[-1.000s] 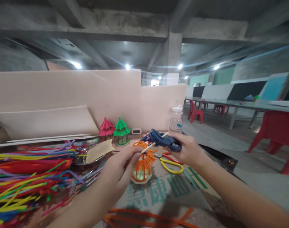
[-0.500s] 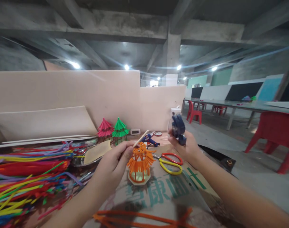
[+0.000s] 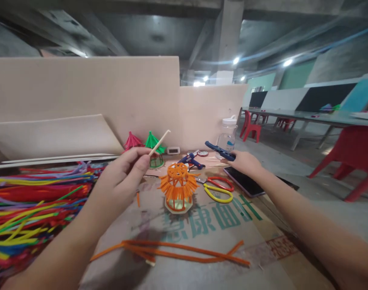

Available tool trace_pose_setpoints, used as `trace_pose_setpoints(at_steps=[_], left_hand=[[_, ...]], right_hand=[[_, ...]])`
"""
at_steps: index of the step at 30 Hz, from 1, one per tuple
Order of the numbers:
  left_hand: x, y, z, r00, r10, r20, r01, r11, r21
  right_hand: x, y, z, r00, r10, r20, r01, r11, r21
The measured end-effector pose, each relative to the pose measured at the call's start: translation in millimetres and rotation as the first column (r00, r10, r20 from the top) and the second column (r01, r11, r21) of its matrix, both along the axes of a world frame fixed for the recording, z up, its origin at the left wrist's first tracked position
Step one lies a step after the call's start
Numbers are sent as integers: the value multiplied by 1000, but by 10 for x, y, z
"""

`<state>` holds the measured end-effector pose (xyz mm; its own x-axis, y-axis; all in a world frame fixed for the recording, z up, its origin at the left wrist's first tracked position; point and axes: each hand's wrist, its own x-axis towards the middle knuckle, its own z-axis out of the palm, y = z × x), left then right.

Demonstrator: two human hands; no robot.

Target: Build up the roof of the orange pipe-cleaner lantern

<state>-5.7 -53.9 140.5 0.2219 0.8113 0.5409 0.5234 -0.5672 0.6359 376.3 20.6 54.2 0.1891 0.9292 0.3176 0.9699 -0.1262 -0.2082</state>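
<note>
Your stick [image 3: 160, 142] looks like matt bare wood. Blue tool [image 3: 221, 152] you've got: smooth, plastic-looking, low sheen. Orange model [image 3: 178, 186]: fuzzy, matt stems. Scissors [image 3: 213, 187]: metal blades, glossy plastic-looking handles. Your cardboard [image 3: 187, 276]: matt. Phone [image 3: 243, 181]: slick dark face. Bottle [image 3: 226, 136]: clear, shiny plastic by look.

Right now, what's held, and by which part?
The left hand pinches a pale stick by its lower part; the right hand grips a dark blue tool by its near end.
</note>
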Motion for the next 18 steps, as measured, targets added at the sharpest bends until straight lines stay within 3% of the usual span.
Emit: trace_pose_setpoints(at_steps=[6,11,14,18], left_hand=[[11,-41,48,998,38,-52,-36,998,45],[30,-51,59,999,15,-32,-14,1000,11],[25,-29,51,999,21,-41,-20,1000,16],[29,-8,38,992,19,-122,-9,997,78]], right_hand=[[111,475,-201,980,108,169,-83,985,-153],[137,775,-264,977,138,163,-102,972,-213],[149,779,-241,991,108,83,-90,976,-197],[88,537,-163,993,48,-109,-55,996,-69]])
